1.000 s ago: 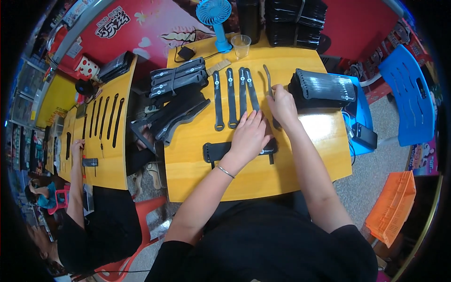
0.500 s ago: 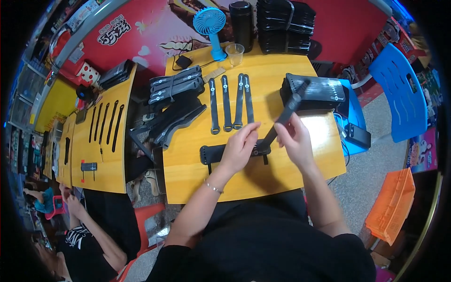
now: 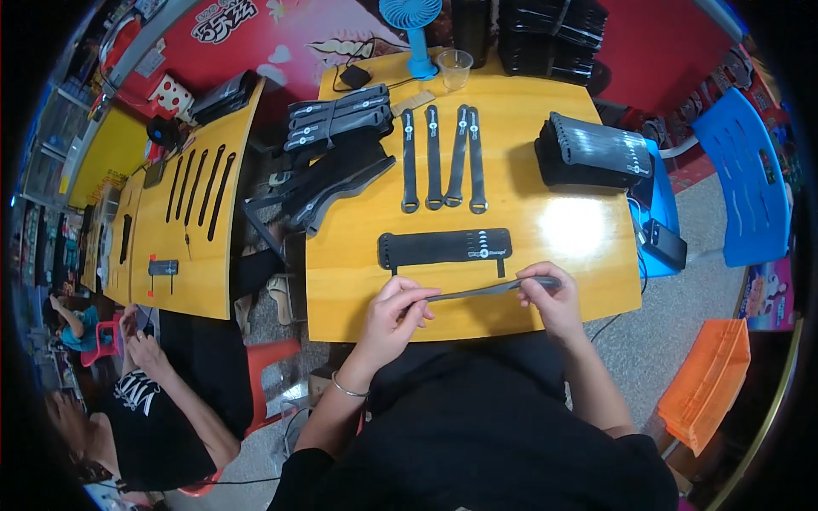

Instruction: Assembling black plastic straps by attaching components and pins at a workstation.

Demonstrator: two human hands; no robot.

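A dark grey strap [image 3: 477,292] stretches almost level between my hands, above the near edge of the yellow table. My left hand [image 3: 394,317] pinches its left end between thumb and fingers. At the other end my right hand [image 3: 550,302] grips the strap, whose thicker, seemingly folded end shows above the fingers. Just beyond lies a flat black rectangular piece [image 3: 439,250] with holes along its left edge, pale markings at its right, and two narrow dark tabs under its lower edge. Farther back, several similar grey straps with looped near ends, such as this strap [image 3: 409,162], lie side by side.
Bundled grey straps [image 3: 336,115] and loose dark straps [image 3: 341,183] lie at left. A stack of black pieces [image 3: 596,149] sits at right, near a blue chair [image 3: 745,170]. A blue fan [image 3: 420,55] and clear cup [image 3: 455,70] stand behind. Another person [image 3: 162,400] sits at left.
The strap has gone from raised and slanting in my right hand to level between both hands. Both hands have come nearer to me, off the black rectangular piece. The view has shifted slightly.
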